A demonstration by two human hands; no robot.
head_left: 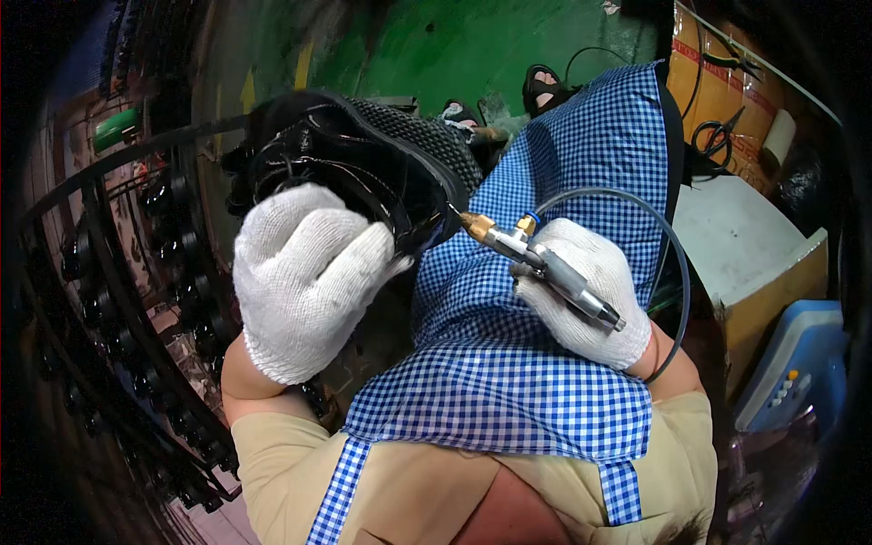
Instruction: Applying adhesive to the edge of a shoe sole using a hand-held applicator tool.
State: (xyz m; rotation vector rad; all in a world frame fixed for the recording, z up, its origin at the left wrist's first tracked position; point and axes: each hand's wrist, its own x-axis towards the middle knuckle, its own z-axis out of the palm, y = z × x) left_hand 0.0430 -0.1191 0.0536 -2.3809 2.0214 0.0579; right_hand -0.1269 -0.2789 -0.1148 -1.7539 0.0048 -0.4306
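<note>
A glossy black shoe (341, 141) with a rough, patterned sole is tilted up before my lap. My left hand (309, 272), in a white knit glove, is closed with curled fingers on its near side; the fingertips are partly hidden. In my gloved right hand (590, 282) is a slim metal dispensing gun (570, 280) with a brass nozzle. Its fine tip points left, at or very near the shoe's edge; contact cannot be told. A clear hose (677, 254) loops from the gun's blue fitting round past my right wrist.
Racks with many black shoes (173, 227) stand at the left behind a dark curved rail (136, 141). On the right are a cardboard box (727, 100) with black scissors (718, 143), a pale board (745, 236) and a blue device (790, 368). A checked apron (581, 145) covers my lap.
</note>
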